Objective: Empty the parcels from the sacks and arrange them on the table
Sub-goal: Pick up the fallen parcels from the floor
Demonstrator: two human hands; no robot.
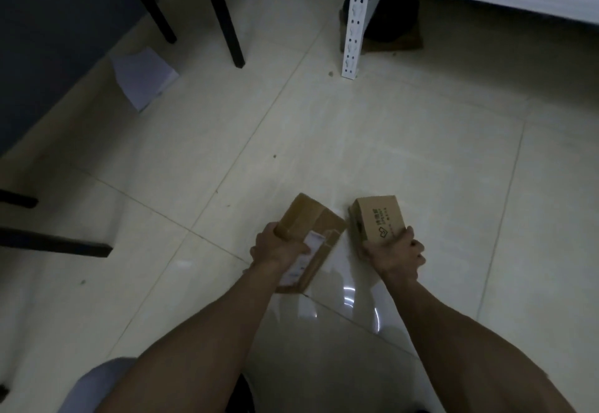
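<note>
Currently both hands are closed on cardboard: the left hand (pixel 278 247) grips the near end of a flat parcel (pixel 311 218) with a white label, tilted with its far end higher, and the right hand (pixel 397 255) clamps the near end of a smaller printed parcel (pixel 377 218) just beside it. Both are low over the glossy tiled floor (pixel 356 137); whether either touches it I cannot tell, and no sack is in view. The main risk, I judge, is a slip: each parcel is held by one end only, so its free weight could lever it out of the fingers on the way up, and the flat one could twist. The two parcels are also close enough to knock together if the hands rise unevenly. Ahead, the floor offers plenty of open room, but the edges matter: the white rack upright (pixel 353 23) stands ahead to the right, two dark legs (pixel 220 10) ahead to the left, and a dark bar (pixel 55 244) lies low on the left. A pale packet (pixel 142 77) on the floor near those legs could catch a foot in this dim light.
</note>
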